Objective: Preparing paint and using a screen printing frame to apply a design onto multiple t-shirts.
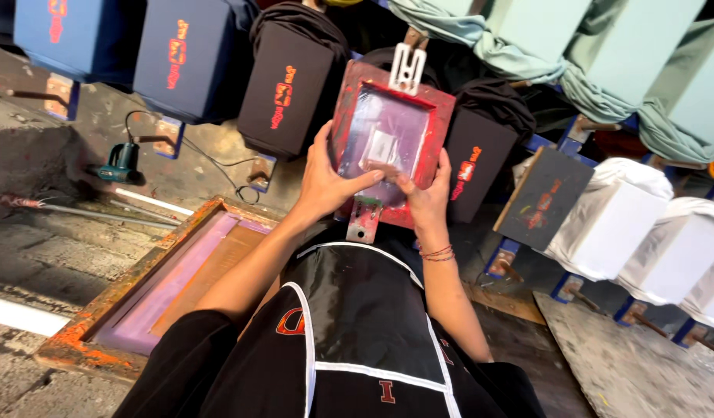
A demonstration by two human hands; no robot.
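Both hands are on the small red-framed printing screen (392, 139), which lies flat over a black garment (357, 310) stretched on the board in front of the person. The left hand (326, 182) grips the frame's left edge, thumb reaching across the purple mesh. The right hand (426, 197) presses a squeegee on the mesh near the lower edge, fingers curled over it. A larger orange-stained screen (152, 290) lies to the left.

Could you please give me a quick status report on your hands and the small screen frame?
Left hand and right hand both gripping the red screen frame. Frame sits over a black garment. Nothing blocking.
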